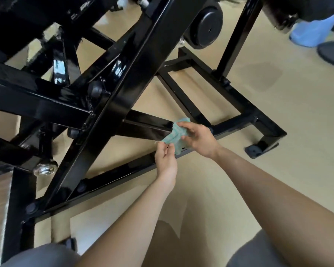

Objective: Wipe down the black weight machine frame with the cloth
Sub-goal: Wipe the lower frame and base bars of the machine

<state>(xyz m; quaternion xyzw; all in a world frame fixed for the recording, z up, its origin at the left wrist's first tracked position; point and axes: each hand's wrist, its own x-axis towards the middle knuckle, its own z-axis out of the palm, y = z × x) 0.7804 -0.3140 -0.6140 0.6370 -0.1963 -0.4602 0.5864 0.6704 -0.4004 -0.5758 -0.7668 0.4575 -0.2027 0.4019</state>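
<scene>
The black frame point(123, 83) runs off the left and top edges, its upper parts blurred. Its glossy beams cross above the tan floor point(277, 170). The left hand point(166, 160) pinches the lower corner of the crumpled teal cloth point(176, 132), held at the end of a low crossbar point(146, 122). The right hand point(198, 139) grips its far side, hiding part.

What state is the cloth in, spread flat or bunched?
Bunched: the cloth is crumpled into folds, the right hand gripping its upper part, the left hand pinching its lower edge.
</scene>
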